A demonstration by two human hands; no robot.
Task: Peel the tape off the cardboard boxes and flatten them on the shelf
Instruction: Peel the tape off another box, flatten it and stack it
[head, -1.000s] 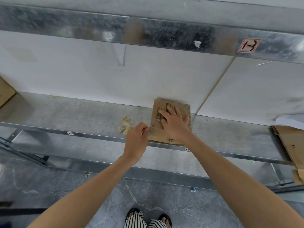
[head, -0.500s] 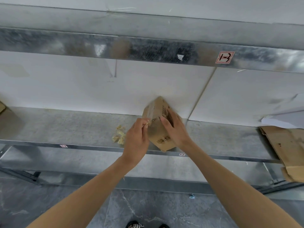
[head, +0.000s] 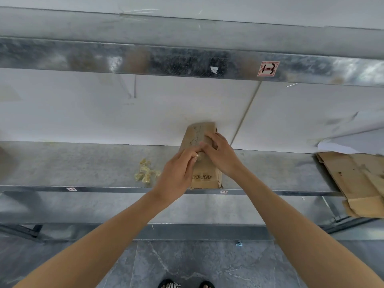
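Brown cardboard box point(head: 204, 175) upright on grey metal shelf point(head: 83, 167); right hand point(head: 223, 157) grips its one-o'clock side, left hand point(head: 176, 173) pinches clear tape point(head: 197, 155).

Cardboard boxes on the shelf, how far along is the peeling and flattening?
Done: flattened cardboard lies at right, a peeled tape wad on the shelf. In hand: right hand grips a small cardboard box, left hand pinches its tape. Left: flattening that box.

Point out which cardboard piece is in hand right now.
The small box mid-shelf: right hand grips it, left hand pinches its tape; the flattened cardboard at right lies untouched.
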